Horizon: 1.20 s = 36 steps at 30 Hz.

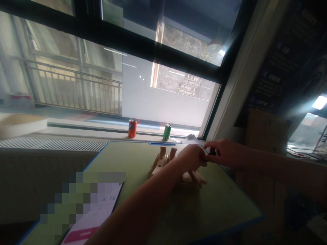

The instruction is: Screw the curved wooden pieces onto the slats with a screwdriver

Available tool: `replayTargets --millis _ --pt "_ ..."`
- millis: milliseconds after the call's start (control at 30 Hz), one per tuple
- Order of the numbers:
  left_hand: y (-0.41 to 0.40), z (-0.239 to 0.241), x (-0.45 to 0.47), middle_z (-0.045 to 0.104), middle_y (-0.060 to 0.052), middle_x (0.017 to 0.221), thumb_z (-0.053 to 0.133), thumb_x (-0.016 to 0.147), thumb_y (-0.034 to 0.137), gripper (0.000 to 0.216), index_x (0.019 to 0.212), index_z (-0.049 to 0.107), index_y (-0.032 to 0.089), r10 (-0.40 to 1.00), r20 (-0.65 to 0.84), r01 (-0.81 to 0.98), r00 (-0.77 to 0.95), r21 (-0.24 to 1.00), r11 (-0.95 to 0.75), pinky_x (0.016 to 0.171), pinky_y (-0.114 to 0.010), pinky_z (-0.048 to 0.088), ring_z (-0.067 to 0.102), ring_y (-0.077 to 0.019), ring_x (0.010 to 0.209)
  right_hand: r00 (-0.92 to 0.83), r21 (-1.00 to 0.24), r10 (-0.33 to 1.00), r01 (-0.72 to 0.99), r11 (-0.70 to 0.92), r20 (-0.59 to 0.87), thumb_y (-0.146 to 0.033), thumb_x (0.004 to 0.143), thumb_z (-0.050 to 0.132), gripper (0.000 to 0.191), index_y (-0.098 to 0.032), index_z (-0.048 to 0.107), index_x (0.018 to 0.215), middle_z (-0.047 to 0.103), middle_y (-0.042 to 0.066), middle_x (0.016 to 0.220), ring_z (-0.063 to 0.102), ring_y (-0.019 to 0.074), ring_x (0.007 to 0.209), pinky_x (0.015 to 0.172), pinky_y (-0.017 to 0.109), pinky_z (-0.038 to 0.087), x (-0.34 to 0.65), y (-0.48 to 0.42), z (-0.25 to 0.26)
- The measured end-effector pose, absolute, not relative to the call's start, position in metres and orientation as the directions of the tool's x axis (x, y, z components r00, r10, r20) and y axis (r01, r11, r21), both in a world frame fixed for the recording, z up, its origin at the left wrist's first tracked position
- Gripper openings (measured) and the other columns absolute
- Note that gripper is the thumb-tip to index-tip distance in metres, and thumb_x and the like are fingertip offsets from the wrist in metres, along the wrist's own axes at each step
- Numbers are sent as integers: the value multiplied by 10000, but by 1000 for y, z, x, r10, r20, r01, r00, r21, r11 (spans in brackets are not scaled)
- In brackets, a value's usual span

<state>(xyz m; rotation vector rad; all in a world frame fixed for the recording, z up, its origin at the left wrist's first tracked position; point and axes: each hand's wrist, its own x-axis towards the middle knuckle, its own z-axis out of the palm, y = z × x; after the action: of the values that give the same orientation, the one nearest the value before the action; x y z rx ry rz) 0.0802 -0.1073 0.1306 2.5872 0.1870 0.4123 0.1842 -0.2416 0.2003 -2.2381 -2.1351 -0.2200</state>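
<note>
My left hand [191, 157] is curled shut over a pale wooden model [163, 163] that stands on the green table [138, 160]. My right hand [224, 153] reaches in from the right, its fingers pinched on a small dark object [211, 153] right at my left hand's knuckles. The two hands touch or nearly touch there. What my left fingers hold is hidden. Flat wooden pieces [195, 177] lie just below the hands.
An orange can [132, 128] and a green can [167, 132] stand on the window sill behind the table. A phone [94, 214] showing a timer lies at the table's near left edge. A cardboard box [265, 132] stands on the right. A vent grille [51, 144] runs along the left.
</note>
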Motion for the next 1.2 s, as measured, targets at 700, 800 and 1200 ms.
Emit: replayTargets --millis 700,800,1200 --pt "-98 137 72 656 -6 757 656 657 399 322 873 670 161 255 157 102 954 630 -770 585 -226 425 573 -121 652 15 73 973 997 -33 231 -460 813 465 325 -189 637 764 597 15 597 501 128 518 499 255 327 187 -234 197" --pt "-98 136 73 647 8 717 667 641 412 317 837 667 163 284 152 135 947 612 -779 576 -228 423 562 -119 626 -18 181 975 983 -24 223 -498 820 440 404 -182 590 618 539 9 517 454 115 474 478 253 286 190 -229 198" --pt "-99 137 71 631 -16 726 619 689 355 299 895 659 142 193 40 112 980 693 -712 589 -240 424 560 -123 633 -217 103 968 973 205 129 -361 848 471 271 -198 686 825 652 44 749 578 153 689 645 267 406 184 -224 204"
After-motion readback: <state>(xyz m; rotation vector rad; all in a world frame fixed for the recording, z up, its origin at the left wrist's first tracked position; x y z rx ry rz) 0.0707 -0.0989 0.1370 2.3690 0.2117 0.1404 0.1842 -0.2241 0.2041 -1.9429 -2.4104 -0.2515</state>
